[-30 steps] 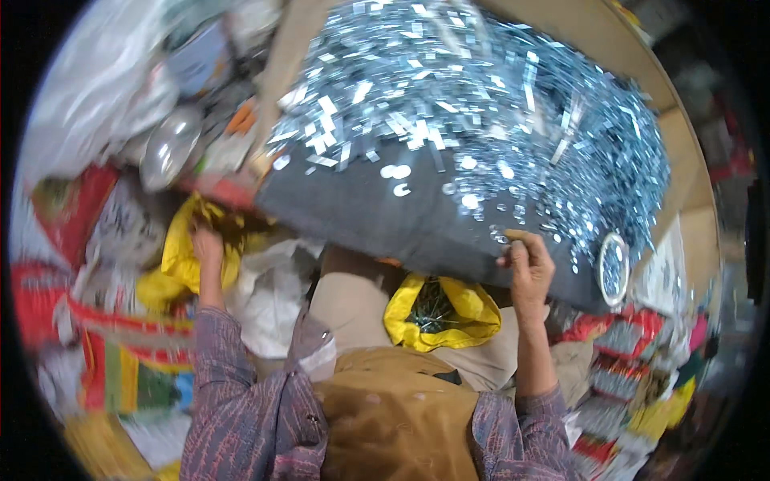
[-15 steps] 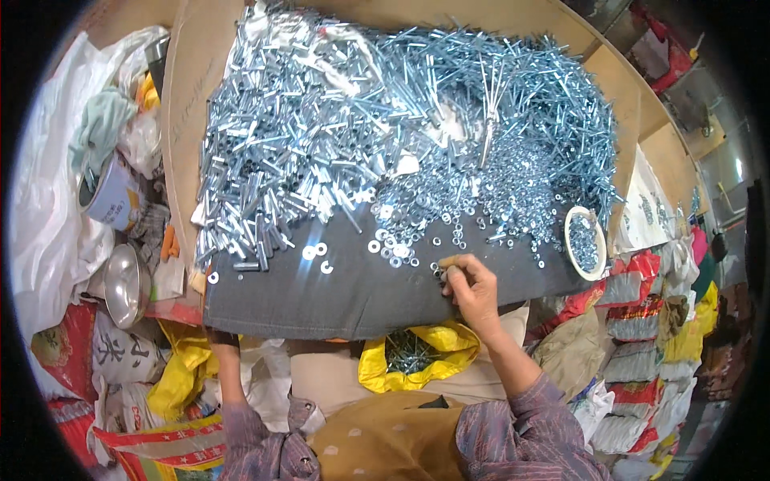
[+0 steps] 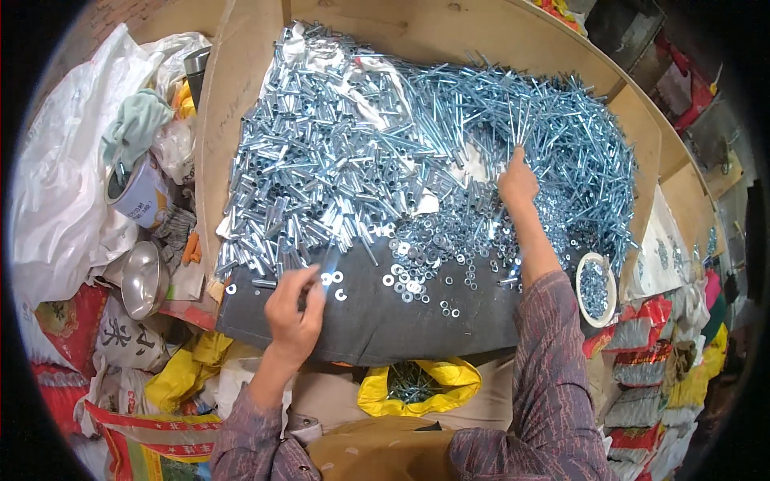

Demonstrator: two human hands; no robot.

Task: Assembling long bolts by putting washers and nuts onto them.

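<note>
Nearest: yellow bag of metal sticks. Next: left hand, half curled over dark cloth, beside 3 flat rings, too blurry to tell if pinching. Farther: right hand at thin rods in shiny pile, cannot tell if pinching.

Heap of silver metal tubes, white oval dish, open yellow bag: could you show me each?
Heap of silver metal tubes (image 3: 321, 180): head view, near its middle.
White oval dish (image 3: 612, 305): head view, on its right rim.
Open yellow bag (image 3: 460, 385): head view, right side of its mouth.
</note>
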